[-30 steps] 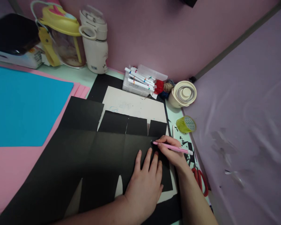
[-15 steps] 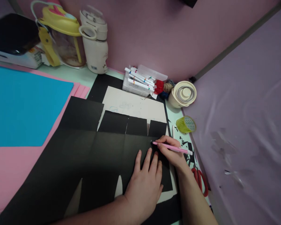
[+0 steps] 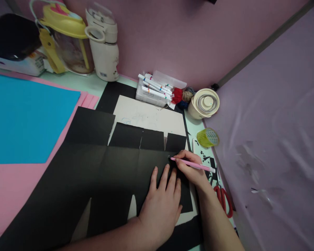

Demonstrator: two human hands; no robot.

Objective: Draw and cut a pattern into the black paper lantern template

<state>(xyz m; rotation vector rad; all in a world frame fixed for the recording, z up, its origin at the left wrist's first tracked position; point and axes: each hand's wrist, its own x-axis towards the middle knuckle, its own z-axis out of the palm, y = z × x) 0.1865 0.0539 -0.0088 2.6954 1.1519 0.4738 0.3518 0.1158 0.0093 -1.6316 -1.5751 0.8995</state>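
Observation:
A large sheet of black card lies in front of me, creased, with slits and notches cut along its far and near edges. My left hand rests flat on its right part, fingers spread. In my right hand is a pink pen with a white end, pinched between thumb and fingers. Its tip meets the card, or hovers just over it, near the fold line at the right. Beneath the black card lies a cream board with faint pencil and blue marks.
Blue and pink sheets lie at left. Behind stand a yellow-lidded jug, a white bottle and a box of markers. At right are a cream round container, a tape roll, black scraps and red-handled scissors.
Both hands and the pen stay almost in place on the card. The whole view has shifted very slightly.

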